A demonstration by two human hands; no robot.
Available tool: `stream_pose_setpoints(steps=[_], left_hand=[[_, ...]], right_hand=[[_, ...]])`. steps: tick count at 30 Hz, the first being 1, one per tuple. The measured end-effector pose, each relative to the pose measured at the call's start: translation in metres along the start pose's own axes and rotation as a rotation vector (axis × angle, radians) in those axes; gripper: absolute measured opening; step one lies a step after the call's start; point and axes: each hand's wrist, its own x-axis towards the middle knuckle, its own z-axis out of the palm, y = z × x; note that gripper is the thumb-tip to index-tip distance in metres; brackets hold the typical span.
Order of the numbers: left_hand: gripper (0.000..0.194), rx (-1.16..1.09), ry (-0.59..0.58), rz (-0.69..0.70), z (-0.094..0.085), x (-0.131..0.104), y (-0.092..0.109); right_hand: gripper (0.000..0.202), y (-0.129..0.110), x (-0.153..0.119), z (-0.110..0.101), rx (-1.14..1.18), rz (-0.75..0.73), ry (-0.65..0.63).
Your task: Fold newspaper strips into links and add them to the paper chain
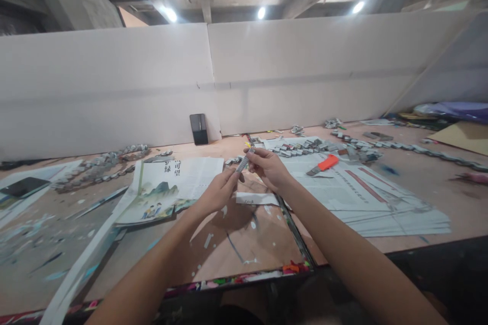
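Observation:
Above the middle of the table, my left hand (221, 189) pinches the lower end of a small folded strip of printed paper (242, 163). My right hand (271, 168) has its thumb and fingers closed at the upper end of the same strip, where a bit of yellow shows. The strip slants up to the right. Just below the hands, a flat white paper strip (257, 198) with some print lies on the tabletop. An orange-handled utility knife (323, 165) rests on newspaper to the right of my right hand.
Stacked newspaper sheets (354, 198) and folded-paper chains (305, 147) lie at right; another chain (101, 165) is at left. A cut printed page (163, 193) lies beside scissors (101, 201). One phone (199, 129) leans on the white partition (305, 71); another (25, 187) lies flat.

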Motion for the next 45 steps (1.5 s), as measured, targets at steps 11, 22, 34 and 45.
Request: stream_pose_setpoints(steps=[11,22,34,45], left_hand=[[0.040,-0.094,-0.020,0.011,0.003,-0.003,0.013],[0.035,-0.137,0.049,0.080,0.002,-0.004,0.018],[0.035,-0.224,0.045,0.061,0.000,-0.002,0.019],[0.034,-0.117,0.102,0.027,0.001,-0.004,0.016]], right_hand=[[0.021,0.009,-0.001,0.001,-0.108,-0.035,-0.099],[0.016,0.012,-0.004,0.005,-0.120,-0.073,-0.165],[0.020,0.005,-0.007,0.010,-0.080,-0.032,-0.163],[0.031,0.012,-0.005,0.007,-0.382,-0.202,-0.050]])
